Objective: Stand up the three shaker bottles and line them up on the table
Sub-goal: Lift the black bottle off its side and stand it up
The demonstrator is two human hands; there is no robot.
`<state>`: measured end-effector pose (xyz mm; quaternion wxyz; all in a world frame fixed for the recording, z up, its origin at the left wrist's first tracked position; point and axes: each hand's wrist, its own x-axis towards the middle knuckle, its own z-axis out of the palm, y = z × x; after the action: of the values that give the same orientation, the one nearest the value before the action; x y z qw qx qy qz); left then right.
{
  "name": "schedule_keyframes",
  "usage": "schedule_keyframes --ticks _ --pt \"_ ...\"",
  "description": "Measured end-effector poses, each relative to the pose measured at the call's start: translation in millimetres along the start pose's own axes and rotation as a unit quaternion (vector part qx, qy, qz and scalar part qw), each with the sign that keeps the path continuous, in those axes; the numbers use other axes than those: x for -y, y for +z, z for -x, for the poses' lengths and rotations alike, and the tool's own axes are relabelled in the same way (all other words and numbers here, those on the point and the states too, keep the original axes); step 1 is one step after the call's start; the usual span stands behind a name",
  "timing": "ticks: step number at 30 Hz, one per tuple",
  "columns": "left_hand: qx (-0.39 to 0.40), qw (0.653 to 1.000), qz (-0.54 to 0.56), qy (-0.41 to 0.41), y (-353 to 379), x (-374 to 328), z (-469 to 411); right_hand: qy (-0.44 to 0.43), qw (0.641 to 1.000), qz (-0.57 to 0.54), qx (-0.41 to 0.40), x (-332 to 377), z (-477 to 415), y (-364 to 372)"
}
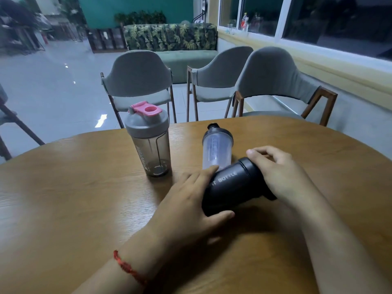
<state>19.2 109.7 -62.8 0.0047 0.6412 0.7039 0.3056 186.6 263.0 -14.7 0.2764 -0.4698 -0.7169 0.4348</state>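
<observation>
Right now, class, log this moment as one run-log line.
smoky bottle: upright | clear bottle: upright | black bottle: tilted, held | left hand, right hand: on black bottle

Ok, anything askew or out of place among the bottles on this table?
The black bottle isn't upright: it lies tilted, held between the left hand and right hand. The grey bottle with the pink lid and the clear bottle stand upright. No spills show.

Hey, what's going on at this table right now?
A person has both hands on a black shaker bottle lying tilted on the wooden table: left hand at its base end, right hand at its lid end. The grey bottle with the pink cap and the clear bottle already stand upright behind it.
</observation>
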Motion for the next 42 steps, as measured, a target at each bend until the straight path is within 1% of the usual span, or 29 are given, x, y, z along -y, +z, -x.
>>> schedule_keyframes --ticks 2,4,6,8,10,12,14,16,18,20,23,28,30,31,32,33,34,35,36,37,38,39,40,41,42 --pt "-0.003 0.999 0.045 -0.021 -2 7 0 -0.041 0.990 -0.130 0.018 9 4 0" --pt "-0.039 0.992 0.108 -0.042 -4 7 0 -0.092 0.967 -0.228 0.063 15 7 1" --pt "-0.093 0.981 0.153 -0.072 -5 2 0 -0.127 0.954 -0.256 0.091 18 10 4" --pt "-0.133 0.972 0.170 -0.095 -4 -5 0 -0.122 0.952 -0.261 0.106 22 16 15" --pt "-0.126 0.972 0.184 -0.081 -3 -11 0 -0.121 0.956 -0.249 0.102 23 22 26" --pt "-0.083 0.975 0.198 -0.051 -5 -11 3 -0.136 0.960 -0.238 0.058 24 20 25" --pt "-0.048 0.982 0.179 -0.027 -7 -6 5 -0.153 0.960 -0.233 -0.023 22 13 9" --pt "-0.034 0.992 0.119 -0.019 -5 1 5 -0.157 0.965 -0.173 -0.123 17 4 -11" --pt "-0.017 0.998 0.060 -0.013 1 7 4 -0.153 0.966 -0.083 -0.193 6 -5 -20" --pt "0.010 0.999 0.033 -0.011 9 10 4 -0.139 0.967 -0.054 -0.208 -10 -15 -17" --pt "0.031 0.999 0.008 -0.003 17 14 4 -0.124 0.971 -0.063 -0.193 -31 -27 -13" --pt "0.038 0.999 -0.019 0.003 22 17 2 -0.122 0.975 -0.064 -0.175 -42 -35 -10" --pt "0.035 0.999 -0.029 0.008 24 19 2 -0.106 0.980 -0.057 -0.161 -44 -35 -10" --pt "0.029 0.999 -0.031 0.010 24 19 1 -0.093 0.980 -0.055 -0.164 -42 -33 -11" --pt "0.022 0.999 -0.029 0.010 23 19 1 -0.084 0.978 -0.052 -0.185 -38 -28 -13" --pt "0.014 1.000 -0.026 0.010 22 19 1 -0.090 0.970 -0.046 -0.223 -31 -21 -16" --pt "0.007 1.000 -0.022 0.010 21 19 1 -0.122 0.954 -0.032 -0.271 -24 -12 -19" --pt "-0.001 1.000 -0.018 0.008 18 19 1 -0.181 0.931 -0.014 -0.318 -17 -3 -20" --pt "-0.007 1.000 -0.015 0.007 17 19 1 -0.258 0.902 0.007 -0.347 -11 6 -20" --pt "-0.014 1.000 -0.011 0.004 15 19 2 -0.334 0.876 0.031 -0.348 -4 13 -16" --pt "-0.018 1.000 -0.007 0.001 14 18 2 -0.393 0.862 0.045 -0.316 2 19 -10" --pt "-0.022 1.000 0.005 -0.006 13 18 3 -0.421 0.865 0.047 -0.268 5 21 0" --pt "-0.027 0.999 0.025 -0.018 13 18 3 -0.410 0.886 0.038 -0.213 9 22 11" --pt "-0.032 0.997 0.054 -0.033 14 17 4 -0.373 0.915 0.024 -0.153 14 21 23" --pt "-0.037 0.994 0.094 -0.053 14 18 4 -0.314 0.944 0.016 -0.097 16 20 34"
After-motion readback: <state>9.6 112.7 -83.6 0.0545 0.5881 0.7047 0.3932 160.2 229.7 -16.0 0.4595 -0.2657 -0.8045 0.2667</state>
